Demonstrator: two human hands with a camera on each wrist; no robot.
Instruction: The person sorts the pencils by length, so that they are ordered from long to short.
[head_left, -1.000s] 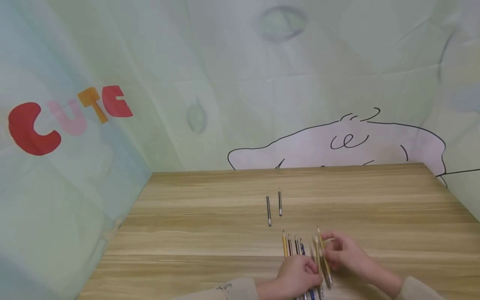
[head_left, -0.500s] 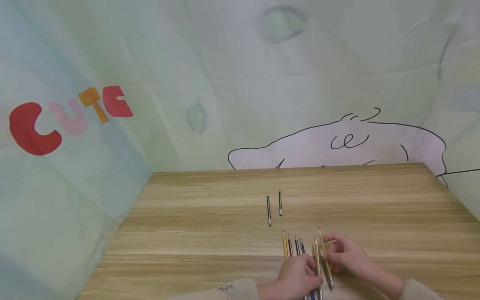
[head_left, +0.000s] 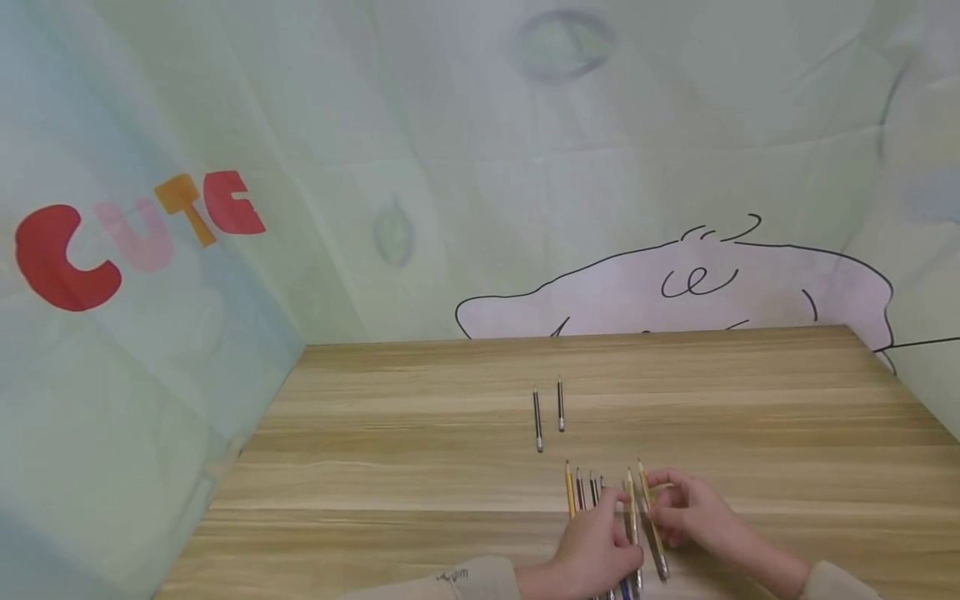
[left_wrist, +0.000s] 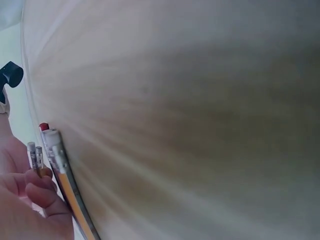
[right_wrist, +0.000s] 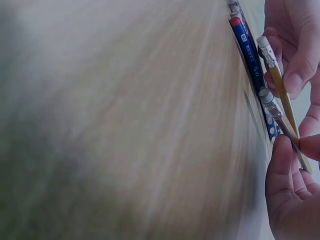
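In the head view my right hand (head_left: 697, 512) pinches a yellow pencil (head_left: 660, 558) between thumb and fingers, its point slanting away. My left hand (head_left: 588, 550) has thumb and forefinger on another yellow pencil (head_left: 632, 487) just left of it. Both eraser ends show in the right wrist view, where the two pencils cross. Under and beyond my left hand several more pencils lie side by side: a yellow one (head_left: 569, 483), a dark red one (head_left: 579, 483), a black one (head_left: 593, 483) and a blue one (right_wrist: 248, 52) with a red end. My left hand hides their lower parts.
Two black pencils (head_left: 537, 421) with white erasers lie apart, farther back on the wooden table (head_left: 390, 467). A printed fabric backdrop (head_left: 450, 167) rises behind the table and along its left side.
My left forefinger has moved forward along its pencil, and that pencil has shifted slightly left. The pencil in my right hand has come a little closer and rightward.
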